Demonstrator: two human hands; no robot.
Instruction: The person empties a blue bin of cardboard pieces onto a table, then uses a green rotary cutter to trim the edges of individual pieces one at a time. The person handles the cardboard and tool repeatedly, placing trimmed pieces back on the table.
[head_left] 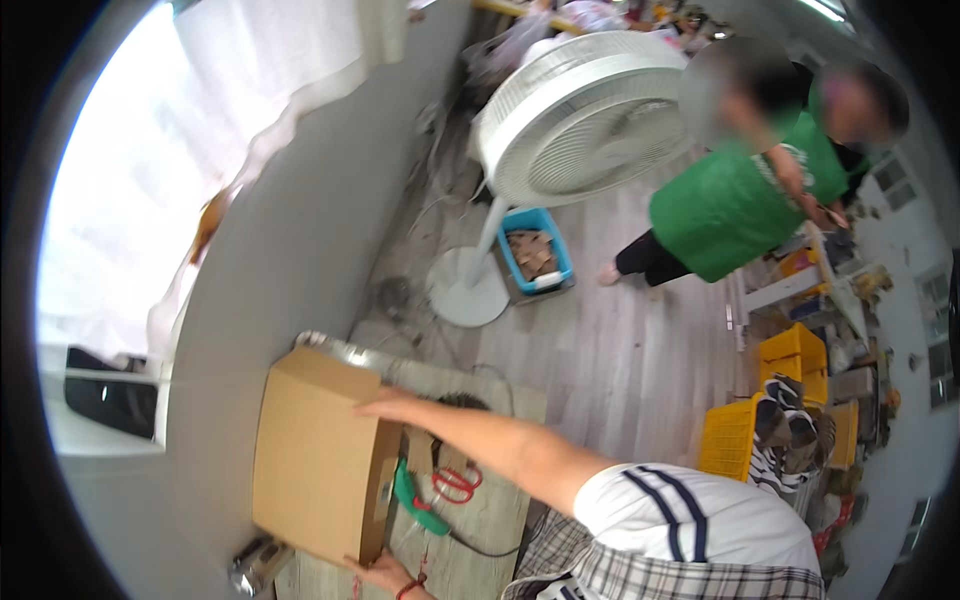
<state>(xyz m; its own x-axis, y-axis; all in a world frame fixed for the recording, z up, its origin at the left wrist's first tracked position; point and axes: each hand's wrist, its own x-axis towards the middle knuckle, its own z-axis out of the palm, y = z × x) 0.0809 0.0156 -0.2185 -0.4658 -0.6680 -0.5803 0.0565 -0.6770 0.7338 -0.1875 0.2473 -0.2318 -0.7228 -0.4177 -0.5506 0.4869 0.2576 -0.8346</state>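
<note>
Head view, looking down: both bare hands are on a plain brown cardboard box (318, 462) that stands on a pale wood-grain table (490, 520) at the left of the scene. The right hand (385, 404) lies flat and open on the box's far right corner, fingers stretched out along the top edge, with its forearm running back toward a white short sleeve with dark stripes (690, 520). The left hand (380, 573) sits at the box's near bottom corner, fingers spread against the cardboard; a red band circles its wrist (how firmly it grips, I cannot tell). So the box is held between the two hands, the right on its far corner and the left on its near one, and its broad face is tilted up toward the camera.

Just to the right of the box on the table lie a green-handled tool (415, 500) and a pair of red-handled scissors (455, 483), close together. A shiny metal cylinder (258, 565) shows at the box's near left corner.

Farther off on the grey plank floor stands a large white pedestal fan (570, 115), with a blue plastic bin (537, 250) beside its round base. At far right a person in a green apron (730, 205) stands near yellow plastic crates (795, 360).
</note>
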